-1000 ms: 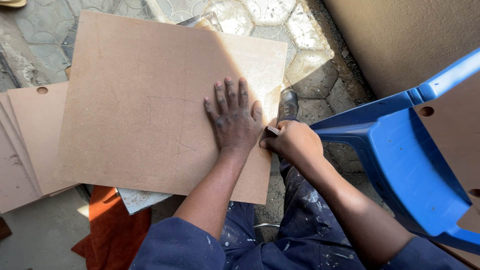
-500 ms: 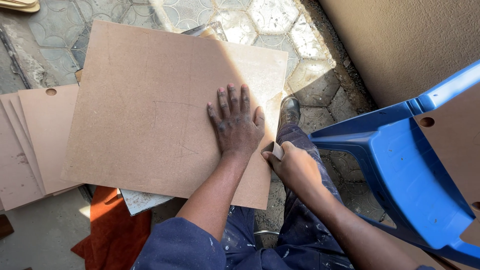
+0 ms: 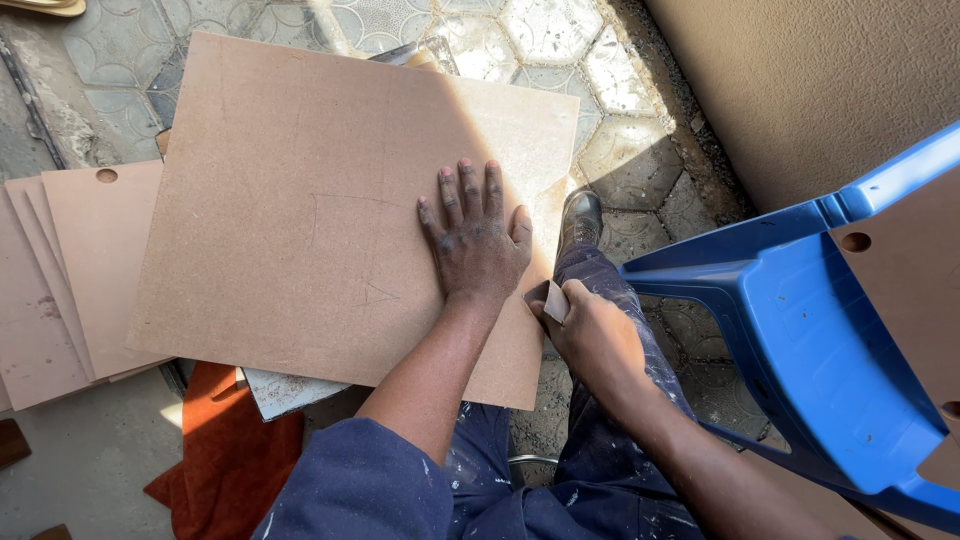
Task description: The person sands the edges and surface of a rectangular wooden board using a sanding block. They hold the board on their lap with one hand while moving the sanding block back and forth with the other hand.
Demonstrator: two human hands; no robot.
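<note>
A large brown fibreboard panel with faint pencil lines lies flat across my lap. My left hand presses flat on it near its right edge, fingers spread. At that same right edge my right hand grips a small folded piece of sandpaper, held against the panel's side.
A stack of similar panels with round holes lies at the left. An orange cloth sits under the panel. A blue plastic chair holding more panels stands at the right, by a tan wall. My black shoe rests on patterned tiles.
My right hand has slid along the panel's right edge toward me with the sandpaper. My left hand has stayed pressed on the panel.
</note>
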